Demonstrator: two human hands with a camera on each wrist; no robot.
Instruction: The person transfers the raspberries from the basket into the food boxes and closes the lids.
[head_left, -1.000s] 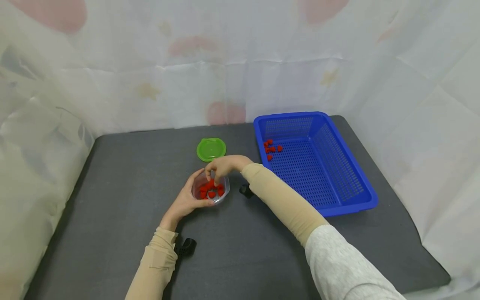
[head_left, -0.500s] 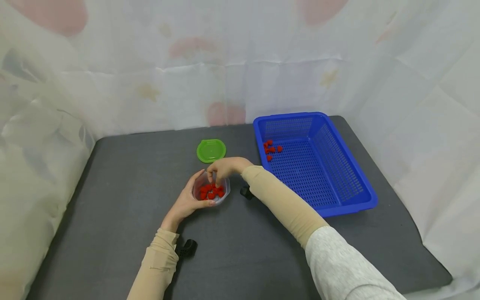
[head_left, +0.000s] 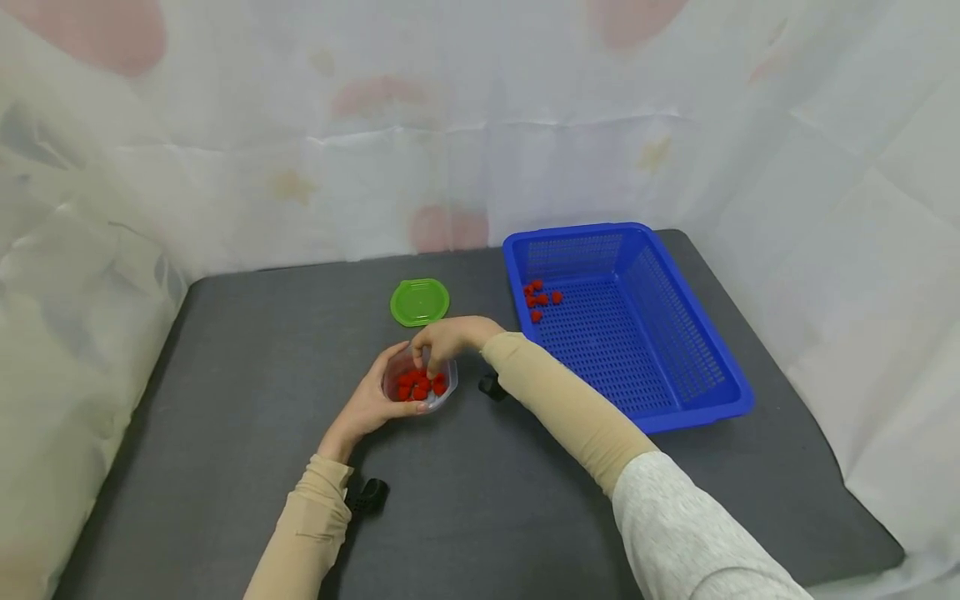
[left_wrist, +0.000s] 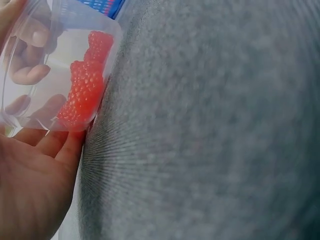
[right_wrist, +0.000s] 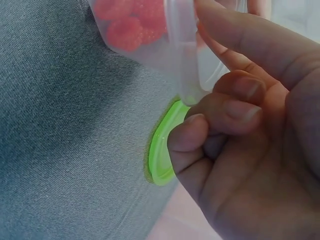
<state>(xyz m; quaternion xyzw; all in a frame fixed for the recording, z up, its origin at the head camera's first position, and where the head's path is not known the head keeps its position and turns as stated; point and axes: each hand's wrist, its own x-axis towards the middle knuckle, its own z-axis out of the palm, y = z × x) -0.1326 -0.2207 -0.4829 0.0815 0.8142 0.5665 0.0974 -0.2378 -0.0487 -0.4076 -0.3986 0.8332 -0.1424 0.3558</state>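
A clear plastic container (head_left: 452, 385) holds several red raspberries (head_left: 420, 393). My left hand (head_left: 375, 396) grips it from the left, fingers behind it and thumb along the near side. Through its wall in the left wrist view, raspberries (left_wrist: 85, 87) sit piled along the bottom. From above, my right hand (head_left: 453, 335) dips thumb and index finger past the rim, close over the fruit. The other right fingers (right_wrist: 240, 110) are curled outside the rim in the right wrist view. I cannot tell whether its fingertips pinch a raspberry.
A green lid (head_left: 420, 302) lies on the grey table (head_left: 247, 400) just behind the container. To the right stands a blue perforated basket (head_left: 738, 400), with several raspberries (head_left: 542, 299) at its left end. White patterned sheets (head_left: 360, 183) hang around the table.
My right hand has dipped slightly lower into the container, and the raspberries under its fingers have shifted a little. My left hand keeps its grip; the basket and lid stay put.
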